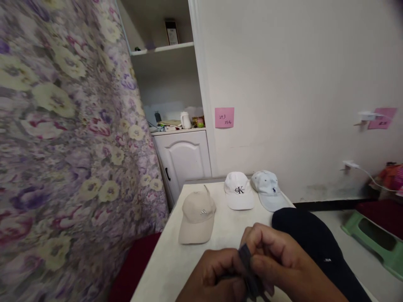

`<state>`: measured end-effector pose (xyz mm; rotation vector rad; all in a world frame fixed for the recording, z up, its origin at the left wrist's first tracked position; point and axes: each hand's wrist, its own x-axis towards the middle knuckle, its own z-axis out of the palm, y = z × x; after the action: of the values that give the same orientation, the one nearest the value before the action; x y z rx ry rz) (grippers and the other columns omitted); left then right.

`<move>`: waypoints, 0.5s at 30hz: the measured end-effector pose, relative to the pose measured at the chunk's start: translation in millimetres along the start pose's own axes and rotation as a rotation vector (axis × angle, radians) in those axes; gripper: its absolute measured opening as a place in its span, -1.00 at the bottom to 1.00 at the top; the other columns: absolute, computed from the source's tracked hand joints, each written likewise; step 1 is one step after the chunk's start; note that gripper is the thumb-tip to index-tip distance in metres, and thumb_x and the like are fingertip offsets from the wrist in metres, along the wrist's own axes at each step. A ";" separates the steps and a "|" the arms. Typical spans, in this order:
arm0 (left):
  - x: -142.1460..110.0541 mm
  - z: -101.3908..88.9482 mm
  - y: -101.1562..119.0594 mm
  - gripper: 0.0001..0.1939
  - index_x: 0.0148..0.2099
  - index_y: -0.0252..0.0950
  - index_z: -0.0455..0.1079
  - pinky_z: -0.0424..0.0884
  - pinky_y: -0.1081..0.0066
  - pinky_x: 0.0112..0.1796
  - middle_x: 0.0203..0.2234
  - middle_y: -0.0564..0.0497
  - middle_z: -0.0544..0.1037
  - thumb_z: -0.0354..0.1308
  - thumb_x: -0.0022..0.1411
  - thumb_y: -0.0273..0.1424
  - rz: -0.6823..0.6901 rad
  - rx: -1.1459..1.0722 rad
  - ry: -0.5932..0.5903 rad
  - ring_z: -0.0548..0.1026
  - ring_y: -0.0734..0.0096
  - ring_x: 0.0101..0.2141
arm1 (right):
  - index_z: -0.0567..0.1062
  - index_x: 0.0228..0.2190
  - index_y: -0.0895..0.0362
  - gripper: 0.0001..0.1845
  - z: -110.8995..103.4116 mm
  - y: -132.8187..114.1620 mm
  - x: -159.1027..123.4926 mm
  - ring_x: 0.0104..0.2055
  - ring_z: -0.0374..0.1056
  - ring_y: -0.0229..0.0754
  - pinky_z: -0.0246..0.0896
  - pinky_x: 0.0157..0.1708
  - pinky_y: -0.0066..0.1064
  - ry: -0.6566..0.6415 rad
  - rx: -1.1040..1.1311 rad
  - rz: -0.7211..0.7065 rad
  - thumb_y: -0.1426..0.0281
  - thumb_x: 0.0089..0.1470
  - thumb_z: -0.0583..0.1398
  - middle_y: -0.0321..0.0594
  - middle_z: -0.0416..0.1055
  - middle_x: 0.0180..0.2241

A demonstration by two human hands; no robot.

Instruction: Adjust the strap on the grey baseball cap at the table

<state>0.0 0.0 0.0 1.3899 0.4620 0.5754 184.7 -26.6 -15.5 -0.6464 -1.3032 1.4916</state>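
Close in front of me, my left hand [215,274] and my right hand [278,260] pinch a dark grey strap [247,266] between their fingertips. Its lower end is partly hidden behind my fingers, and what it belongs to is not clear. Just right of my right hand lies a dark navy cap [308,235] with a small light mark on it. Beyond my hands, a beige cap [198,218] rests on the white table [163,268]. Farther back are a white cap [238,193] with black letters and a pale blue cap [267,188] with a small dark logo.
A floral curtain [78,147] hangs on the left beside the table. Behind stands a white cabinet [185,159] with a white jug [185,120] and small items on top. A green stool [371,239] with a dark red seat is at the right.
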 end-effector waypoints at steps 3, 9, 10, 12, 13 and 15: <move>1.5 1.5 13.0 -0.58 -0.17 -0.33 0.64 0.24 0.36 -0.26 -0.41 -0.04 0.54 0.31 0.18 -0.06 0.025 0.034 0.003 0.40 0.27 -0.31 | 0.48 -0.40 0.11 -0.72 1.9 -13.1 2.8 -0.51 0.25 -0.31 0.13 -0.51 -0.47 -0.020 0.033 -0.022 0.17 0.12 0.36 -0.37 0.37 -0.52; 7.0 4.7 18.9 -0.69 -0.24 -0.33 0.64 0.28 0.35 -0.27 -0.45 -0.03 0.54 0.33 0.15 -0.16 0.073 0.040 0.117 0.43 0.24 -0.32 | 0.48 -0.39 0.09 -0.71 3.7 -24.0 10.7 -0.51 0.15 -0.33 0.04 -0.53 -0.47 -0.025 0.040 -0.050 0.16 0.10 0.37 -0.38 0.34 -0.52; 7.7 4.1 17.8 -0.70 -0.24 -0.32 0.64 0.28 0.35 -0.27 -0.45 -0.03 0.54 0.35 0.14 -0.17 0.068 0.046 0.118 0.43 0.24 -0.31 | 0.48 -0.38 0.09 -0.71 3.0 -23.9 11.2 -0.51 0.14 -0.33 0.02 -0.54 -0.47 -0.028 0.035 -0.055 0.15 0.10 0.37 -0.39 0.33 -0.52; 8.7 2.4 10.9 -0.67 -0.25 -0.32 0.63 0.27 0.35 -0.27 -0.44 -0.02 0.52 0.38 0.10 -0.15 0.038 0.044 0.107 0.41 0.26 -0.33 | 0.48 -0.38 0.09 -0.70 -0.1 -19.3 10.6 -0.49 0.14 -0.32 0.01 -0.52 -0.46 -0.036 0.014 -0.049 0.14 0.10 0.37 -0.39 0.31 -0.52; 9.1 1.5 4.8 -0.65 -0.24 -0.32 0.62 0.25 0.36 -0.29 -0.44 -0.02 0.50 0.38 0.09 -0.12 0.016 0.036 0.098 0.39 0.28 -0.35 | 0.48 -0.39 0.10 -0.69 -2.6 -14.3 9.5 -0.48 0.15 -0.31 0.01 -0.51 -0.45 -0.034 -0.005 -0.037 0.13 0.10 0.36 -0.38 0.30 -0.52; 9.7 0.6 -12.0 -0.60 -0.25 -0.34 0.62 0.21 0.37 -0.31 -0.46 0.00 0.46 0.38 0.08 -0.08 -0.020 0.011 0.087 0.37 0.31 -0.38 | 0.45 -0.43 0.11 -0.64 -8.5 0.0 6.1 -0.47 0.14 -0.30 0.00 -0.49 -0.44 -0.010 -0.056 -0.003 0.09 0.10 0.35 -0.38 0.27 -0.53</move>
<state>9.2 4.6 -11.5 1.3725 0.5494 0.6198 190.1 -17.7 -16.5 -0.6731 -1.3569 1.4621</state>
